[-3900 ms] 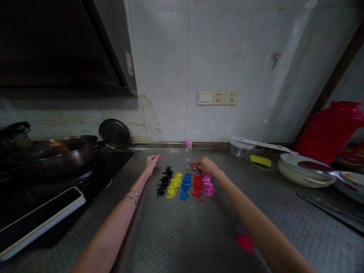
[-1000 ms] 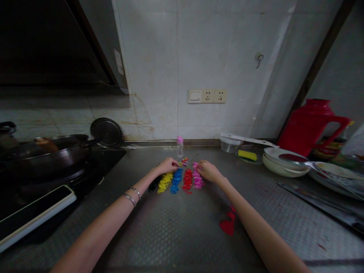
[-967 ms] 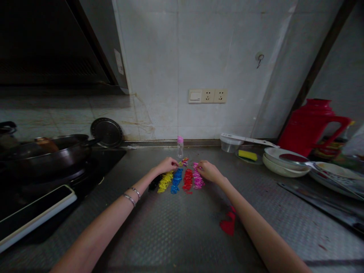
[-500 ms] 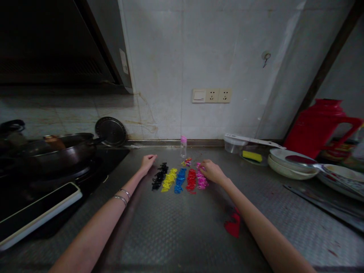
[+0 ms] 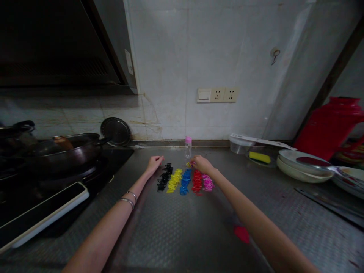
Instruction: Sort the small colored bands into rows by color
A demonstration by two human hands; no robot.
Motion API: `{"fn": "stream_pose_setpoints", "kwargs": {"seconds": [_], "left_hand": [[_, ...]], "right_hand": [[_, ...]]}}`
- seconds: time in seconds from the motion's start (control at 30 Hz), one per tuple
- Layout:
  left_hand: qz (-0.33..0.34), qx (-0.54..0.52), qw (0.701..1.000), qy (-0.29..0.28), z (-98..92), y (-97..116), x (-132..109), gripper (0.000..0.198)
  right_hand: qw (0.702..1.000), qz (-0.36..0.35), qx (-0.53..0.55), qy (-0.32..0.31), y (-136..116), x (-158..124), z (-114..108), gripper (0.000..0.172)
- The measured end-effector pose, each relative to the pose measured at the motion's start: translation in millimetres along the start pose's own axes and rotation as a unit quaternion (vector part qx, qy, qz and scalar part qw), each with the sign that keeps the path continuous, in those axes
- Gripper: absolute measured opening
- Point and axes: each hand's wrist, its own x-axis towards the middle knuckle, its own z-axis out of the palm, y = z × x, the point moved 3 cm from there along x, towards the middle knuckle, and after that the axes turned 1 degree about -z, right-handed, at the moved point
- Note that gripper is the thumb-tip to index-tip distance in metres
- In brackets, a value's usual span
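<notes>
Small bands lie on the metal counter in rows by colour: black, yellow, blue, red and pink. My left hand rests beyond the black row's left side, fingers closed; what they pinch, if anything, is too small to see. My right hand is over the small mixed pile behind the rows, fingertips together at its edge and covering most of it. Just behind stands a clear bottle with a pink cap.
A pan sits on the stove at left, with a white-edged phone-like slab in front. At right are a plastic tub, yellow sponge, stacked bowls, a knife and a red thermos. A red patch lies by my right forearm.
My right hand has moved left from the pink row to the mixed pile, uncovering the pink row's right side. My left hand keeps its place beside the black row. The whole view has shifted slightly.
</notes>
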Motion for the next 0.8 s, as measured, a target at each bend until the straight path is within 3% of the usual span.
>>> {"fn": "stream_pose_setpoints", "kwargs": {"seconds": [0.2, 0.5, 0.8], "left_hand": [[0.006, -0.002, 1.0, 0.002, 1.2, -4.0, 2.3, 0.042], [-0.012, 0.002, 1.0, 0.0, 0.2, -2.3, -0.1, 0.039], [-0.016, -0.006, 1.0, 0.006, -1.3, 1.1, -2.3, 0.039]], "right_hand": [[1.0, 0.005, -0.017, -0.023, -6.4, 23.7, 8.0, 0.025], [0.998, 0.009, -0.048, -0.048, -17.3, 34.0, 7.2, 0.024], [0.996, 0.029, 0.084, -0.018, -31.0, 39.2, 3.1, 0.025]]}}
